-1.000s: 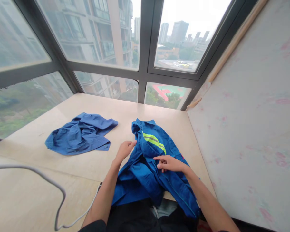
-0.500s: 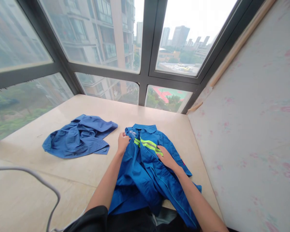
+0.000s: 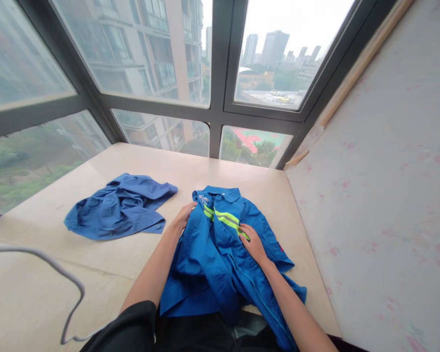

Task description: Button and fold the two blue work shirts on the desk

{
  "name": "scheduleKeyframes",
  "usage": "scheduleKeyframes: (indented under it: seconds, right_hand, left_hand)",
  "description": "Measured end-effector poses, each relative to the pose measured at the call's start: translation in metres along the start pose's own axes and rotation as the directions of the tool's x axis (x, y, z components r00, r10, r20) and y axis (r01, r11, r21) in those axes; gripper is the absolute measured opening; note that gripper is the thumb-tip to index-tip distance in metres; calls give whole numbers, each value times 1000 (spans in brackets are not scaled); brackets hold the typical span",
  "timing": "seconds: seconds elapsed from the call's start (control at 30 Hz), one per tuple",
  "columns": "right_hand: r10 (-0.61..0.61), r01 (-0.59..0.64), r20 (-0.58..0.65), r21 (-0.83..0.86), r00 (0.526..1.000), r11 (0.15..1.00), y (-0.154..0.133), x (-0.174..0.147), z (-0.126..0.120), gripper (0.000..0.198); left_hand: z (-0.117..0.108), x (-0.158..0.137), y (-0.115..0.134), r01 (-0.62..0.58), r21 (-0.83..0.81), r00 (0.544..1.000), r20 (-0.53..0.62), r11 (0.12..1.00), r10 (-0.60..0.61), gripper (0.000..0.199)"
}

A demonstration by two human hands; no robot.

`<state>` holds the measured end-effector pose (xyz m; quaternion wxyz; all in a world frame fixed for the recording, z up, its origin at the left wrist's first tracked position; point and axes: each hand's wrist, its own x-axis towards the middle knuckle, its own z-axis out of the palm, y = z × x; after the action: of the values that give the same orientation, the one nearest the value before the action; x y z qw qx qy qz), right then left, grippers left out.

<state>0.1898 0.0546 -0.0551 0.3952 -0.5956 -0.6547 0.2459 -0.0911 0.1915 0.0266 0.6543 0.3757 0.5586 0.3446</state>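
Note:
A blue work jacket [image 3: 201,264] with yellow-green and grey reflective bands across the chest lies front up before me, its collar pointing away. My left hand [image 3: 185,215] is at its left shoulder edge, below white lettering, fingers closed on the fabric; the fingertips are partly hidden. On the right front panel, my right hand [image 3: 253,243] grips the cloth at the end of the reflective band. The lower front is bunched in folds, and one long piece hangs over the near edge beneath my right forearm.
Left of the jacket, a crumpled duller-blue garment [image 3: 121,208] lies on the pale wooden surface [image 3: 95,264]. A grey cable [image 3: 55,266] curves at the lower left. Framed windows [image 3: 161,105] stand at the back, and a floral-papered wall [image 3: 381,195] borders the right.
My left hand has slid slightly down the shoulder edge, its fingers now lying more along the fabric. The jacket's left side has spread a little outward; my right hand has moved slightly right.

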Motion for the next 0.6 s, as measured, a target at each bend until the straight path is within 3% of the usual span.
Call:
scheduleKeyframes:
  seconds: [0.17, 0.3, 0.47, 0.53, 0.6]
  right_hand:
    - [8, -7, -30, 14, 1000, 1000, -3, -1, 0, 32]
    - [30, -30, -29, 29, 999, 999, -8, -3, -4, 31]
    - [28, -28, -49, -1, 998, 1000, -8, -9, -8, 30]
    - [28, -29, -64, -11, 998, 1000, -8, -12, -9, 30]
    - [37, -37, -78, -4, 996, 999, -8, -13, -10, 29]
  left_hand:
    - [2, 0, -3, 6, 5, 1000, -27, 1000, -6, 36]
    - [3, 3, -2, -73, -3, 982, -173, 997, 71, 34]
    - [-14, 2, 16, -267, -5, 865, -442, 964, 238, 34]
    - [-23, -4, 24, -333, 13, 818, -493, 943, 296, 33]
    - [-27, -15, 28, -371, 29, 810, -479, 928, 338, 30]
